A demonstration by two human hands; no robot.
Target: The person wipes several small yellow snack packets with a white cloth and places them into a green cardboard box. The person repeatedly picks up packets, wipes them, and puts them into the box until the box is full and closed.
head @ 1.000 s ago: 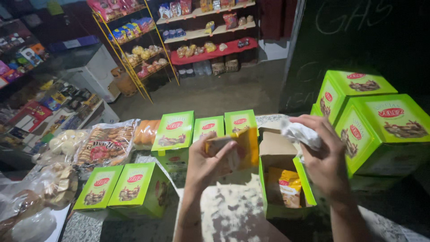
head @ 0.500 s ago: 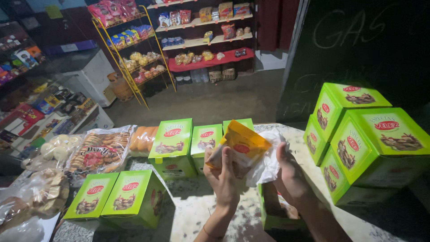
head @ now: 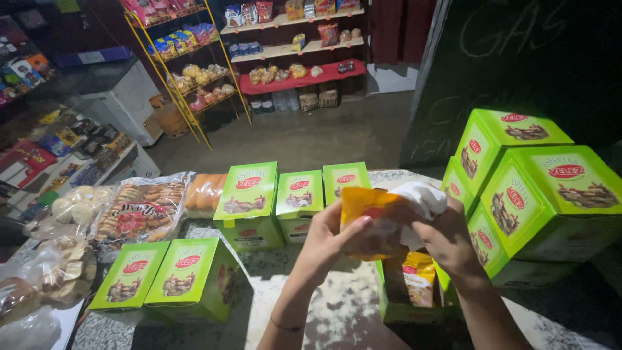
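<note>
Both hands are sitting lower and further right than half a second ago, now directly over the open box point(head: 405, 311) instead of left of it. Left hand point(head: 334, 236) is reaching up from the lower centre, forearm angled to the upper right, thumb lying across the front of the packet point(head: 366, 220) and fingers wrapping behind it; it is gripping the packet's left side. Right hand point(head: 447, 240) is coming in from the lower right, back of the hand facing the camera, fingers curling around a cloth point(head: 421, 198) and pressing it against the packet's right edge. It is clenching the cloth; whether it is also pinching the packet, cannot tell.

Packet is showing as yellow-orange, glossy, with a red oval mark on its face, tilting slightly toward the left hand. It is hanging in the air between the two hands, above the open box, not touching the counter point(head: 324, 304). Cloth is looking white and crumpled, bunching at the packet's upper right corner.

Open box is standing on the counter under the hands, green, with a second packet point(head: 420, 279) upright inside. Closed green boxes are standing in a row point(head: 295, 201) behind the hands and in a stack point(head: 544, 188) to the right.
</note>
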